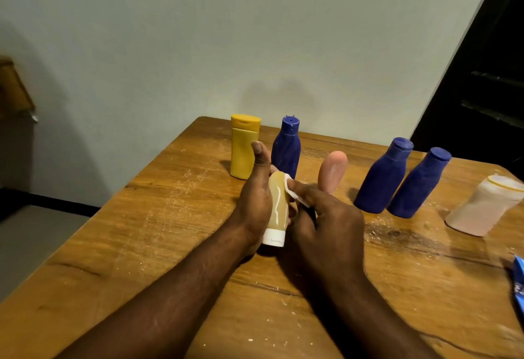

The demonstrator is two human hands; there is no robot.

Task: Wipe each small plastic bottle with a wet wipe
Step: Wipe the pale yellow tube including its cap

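My left hand (255,191) grips a small translucent amber bottle (276,205) with a white cap pointing toward me, held above the table. My right hand (326,217) pinches a white wet wipe (293,193) and presses it against the bottle's upper side. Behind them stand a yellow bottle (243,146), a dark blue bottle (287,149) and a pink bottle (333,170). Two more dark blue bottles (382,175) (419,183) stand to the right, beside a pale whitish bottle (485,205).
The wooden table (170,217) is scratched and dusted with white specks. A blue packet (519,282) pokes in at the right edge. A wall lies close behind the table; a dark doorway is at the far right.
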